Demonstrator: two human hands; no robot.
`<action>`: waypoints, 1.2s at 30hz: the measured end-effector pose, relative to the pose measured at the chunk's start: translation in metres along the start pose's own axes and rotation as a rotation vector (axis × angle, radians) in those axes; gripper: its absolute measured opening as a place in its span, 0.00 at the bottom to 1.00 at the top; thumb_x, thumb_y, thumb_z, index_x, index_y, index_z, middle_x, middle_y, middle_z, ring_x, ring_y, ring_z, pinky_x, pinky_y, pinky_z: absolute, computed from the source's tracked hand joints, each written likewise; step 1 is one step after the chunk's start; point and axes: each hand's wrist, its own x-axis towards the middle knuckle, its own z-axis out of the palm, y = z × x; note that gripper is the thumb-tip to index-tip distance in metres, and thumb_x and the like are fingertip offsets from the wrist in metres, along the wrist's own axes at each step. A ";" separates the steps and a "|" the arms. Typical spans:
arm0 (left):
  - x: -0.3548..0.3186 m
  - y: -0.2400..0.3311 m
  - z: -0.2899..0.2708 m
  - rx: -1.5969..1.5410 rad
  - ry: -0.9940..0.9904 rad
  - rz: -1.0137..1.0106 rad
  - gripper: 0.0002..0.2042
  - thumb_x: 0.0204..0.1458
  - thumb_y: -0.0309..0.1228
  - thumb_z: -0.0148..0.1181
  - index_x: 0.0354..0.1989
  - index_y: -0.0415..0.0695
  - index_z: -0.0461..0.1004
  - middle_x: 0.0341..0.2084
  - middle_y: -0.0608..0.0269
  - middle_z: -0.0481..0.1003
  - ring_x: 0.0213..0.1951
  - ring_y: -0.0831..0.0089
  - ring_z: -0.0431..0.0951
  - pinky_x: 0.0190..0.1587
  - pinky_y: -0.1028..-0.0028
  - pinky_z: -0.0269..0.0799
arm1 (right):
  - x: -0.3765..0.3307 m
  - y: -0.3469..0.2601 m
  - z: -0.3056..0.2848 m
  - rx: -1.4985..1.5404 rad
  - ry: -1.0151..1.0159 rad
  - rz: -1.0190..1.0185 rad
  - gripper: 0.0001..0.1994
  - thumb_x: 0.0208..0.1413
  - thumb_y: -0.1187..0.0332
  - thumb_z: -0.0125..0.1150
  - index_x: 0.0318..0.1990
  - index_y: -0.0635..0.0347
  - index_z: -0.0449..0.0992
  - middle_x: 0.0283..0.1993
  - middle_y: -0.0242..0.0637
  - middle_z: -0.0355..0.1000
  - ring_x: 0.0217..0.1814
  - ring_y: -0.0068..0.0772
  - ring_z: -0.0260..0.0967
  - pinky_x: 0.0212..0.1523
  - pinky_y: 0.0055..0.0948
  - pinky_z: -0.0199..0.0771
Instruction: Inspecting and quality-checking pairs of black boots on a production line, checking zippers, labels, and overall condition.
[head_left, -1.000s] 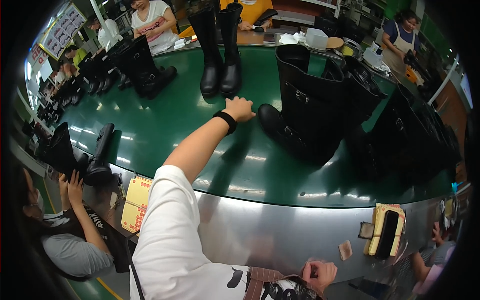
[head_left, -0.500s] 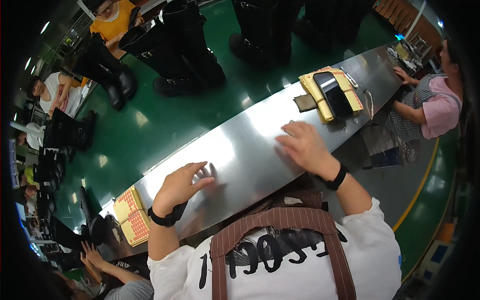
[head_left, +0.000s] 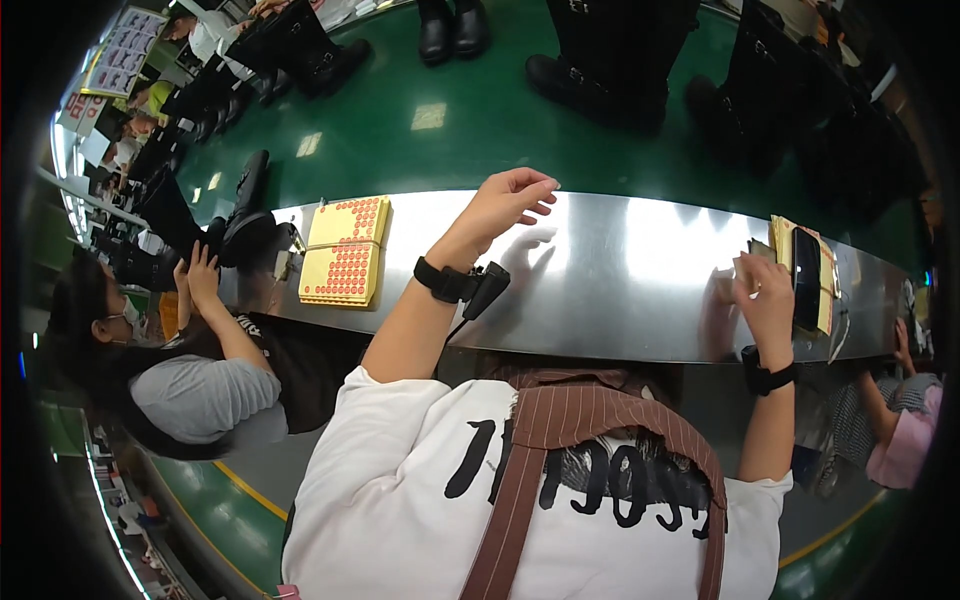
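Once farther, right hand (head_left: 770,303) beside phone (head_left: 806,281)

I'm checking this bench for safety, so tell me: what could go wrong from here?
The right hand is close beside a black rectangular phone on a stack of yellow cards; a sideways brush might knock the phone off.

Below the left hand, a thin black cord hangs from a black wrist device; it might snag on the shiny grey metal counter.

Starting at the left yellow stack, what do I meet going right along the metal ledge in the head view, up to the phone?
Left yellow stack → left hand → right hand → phone.
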 end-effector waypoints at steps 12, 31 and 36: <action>0.013 0.010 0.002 0.267 0.246 0.264 0.12 0.55 0.34 0.61 0.43 0.39 0.77 0.31 0.65 0.78 0.38 0.75 0.76 0.40 0.76 0.71 | 0.036 -0.010 0.002 0.306 -0.129 0.181 0.11 0.49 0.64 0.65 0.39 0.59 0.80 0.38 0.39 0.78 0.42 0.42 0.74 0.43 0.34 0.73; 0.185 0.237 0.090 1.095 0.236 0.508 0.46 0.36 0.65 0.66 0.60 0.46 0.66 0.49 0.41 0.71 0.50 0.49 0.75 0.50 0.58 0.73 | 0.074 -0.007 0.089 0.698 -0.429 0.370 0.11 0.51 0.57 0.64 0.38 0.51 0.80 0.29 0.32 0.78 0.33 0.33 0.76 0.37 0.31 0.74; 0.190 0.221 0.093 1.137 0.597 0.581 0.33 0.48 0.57 0.61 0.56 0.45 0.71 0.43 0.43 0.76 0.47 0.48 0.76 0.46 0.56 0.73 | 0.072 -0.005 0.084 0.649 -0.421 0.320 0.11 0.53 0.57 0.60 0.38 0.50 0.80 0.30 0.30 0.78 0.34 0.30 0.75 0.37 0.31 0.71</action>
